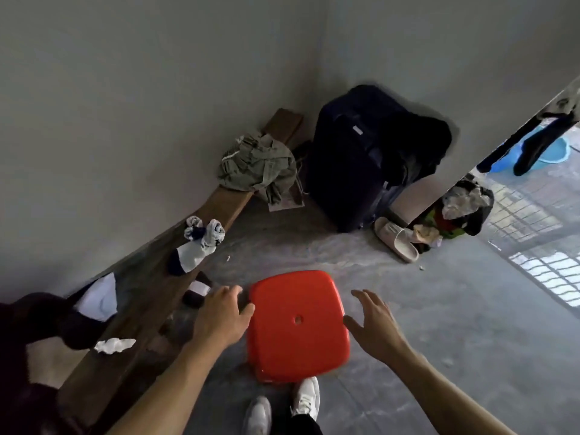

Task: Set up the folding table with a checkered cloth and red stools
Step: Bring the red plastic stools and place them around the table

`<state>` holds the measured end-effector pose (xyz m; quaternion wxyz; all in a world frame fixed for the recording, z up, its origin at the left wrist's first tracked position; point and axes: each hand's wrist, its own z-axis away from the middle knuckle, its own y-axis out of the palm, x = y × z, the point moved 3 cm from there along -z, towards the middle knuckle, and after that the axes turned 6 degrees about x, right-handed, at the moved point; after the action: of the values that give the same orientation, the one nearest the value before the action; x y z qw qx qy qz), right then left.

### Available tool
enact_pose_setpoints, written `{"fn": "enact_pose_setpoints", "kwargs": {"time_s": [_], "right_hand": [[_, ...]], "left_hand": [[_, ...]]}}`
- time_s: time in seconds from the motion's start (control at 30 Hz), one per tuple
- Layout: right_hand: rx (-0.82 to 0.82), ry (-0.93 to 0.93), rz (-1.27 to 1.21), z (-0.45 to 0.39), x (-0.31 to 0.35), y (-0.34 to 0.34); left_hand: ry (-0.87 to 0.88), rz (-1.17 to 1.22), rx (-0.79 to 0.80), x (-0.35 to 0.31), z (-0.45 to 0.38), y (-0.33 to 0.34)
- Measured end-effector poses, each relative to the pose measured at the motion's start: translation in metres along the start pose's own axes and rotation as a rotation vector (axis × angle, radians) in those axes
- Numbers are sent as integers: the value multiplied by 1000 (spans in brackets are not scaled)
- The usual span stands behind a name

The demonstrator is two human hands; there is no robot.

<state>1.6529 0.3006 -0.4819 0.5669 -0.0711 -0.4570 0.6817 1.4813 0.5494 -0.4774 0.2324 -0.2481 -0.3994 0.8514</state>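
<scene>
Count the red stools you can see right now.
1. The red stool stands on the floor just ahead of the person's shoes, between the left hand and the right hand. It may be a stack; others could be out of view.

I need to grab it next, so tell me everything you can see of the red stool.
The red stool looks like glossy moulded plastic, with a rounded square seat and a small round hole at its centre. It stands upright on the grey floor beside the wooden bench; its legs are hidden. The left hand touches its left edge; the right hand hovers, fingers spread, at its right.
</scene>
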Motion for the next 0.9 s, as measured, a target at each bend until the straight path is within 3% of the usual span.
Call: {"fn": "enact_pose_setpoints", "kwargs": {"time_s": [0.2, 0.4, 0.5, 0.7, 0.9], "right_hand": [[100, 87, 15, -67, -36, 64], [140, 173, -66, -127, -76, 125], [158, 194, -137, -135, -82, 151], [29, 230, -152, -136, -90, 174], [-65, 314, -190, -96, -86, 138]], "left_hand": [[47, 59, 194, 11, -64, 100], [-36, 174, 239, 22, -116, 179], [-57, 234, 190, 27, -120, 205], [-42, 265, 111, 33, -119, 216], [67, 238, 75, -4, -102, 180]]}}
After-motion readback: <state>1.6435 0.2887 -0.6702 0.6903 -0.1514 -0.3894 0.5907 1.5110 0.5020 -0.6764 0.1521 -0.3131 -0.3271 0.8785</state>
